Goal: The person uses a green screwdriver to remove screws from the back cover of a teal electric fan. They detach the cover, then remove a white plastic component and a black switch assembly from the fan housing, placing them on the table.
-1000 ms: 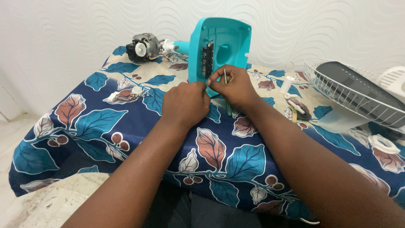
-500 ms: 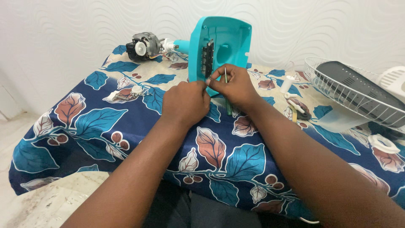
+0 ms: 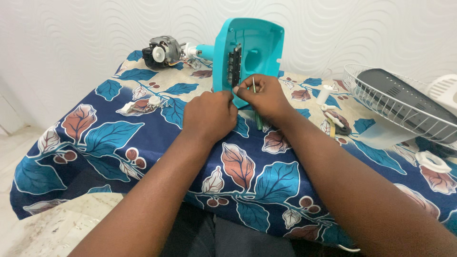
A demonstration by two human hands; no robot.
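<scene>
Both hands meet at the foot of the turquoise fan base (image 3: 247, 52), which stands tipped on its edge with its open underside facing the person. Curled into a loose fist, the left hand (image 3: 209, 116) presses its fingertips toward the lower edge of the base; whether they pinch anything cannot be told, as the knuckles hide them. Touching it on the right, the right hand (image 3: 265, 97) grips a thin green-handled screwdriver (image 3: 257, 112), its metal shaft rising between thumb and forefinger and its handle hanging down below the palm onto the leaf-patterned tablecloth (image 3: 143, 143). Just above the fingers, a dark switch block (image 3: 233, 64) sits inside the base. Beyond the base, up and to the left of the hands, lies the bare fan motor (image 3: 162, 51). Left of the left hand, a small white part (image 3: 143, 104) rests on the cloth. To the right of the right hand lie a white cylinder (image 3: 323, 94) and some small pieces, and farther right a white wire fan guard (image 3: 390, 102) and a white ring (image 3: 432, 162).
</scene>
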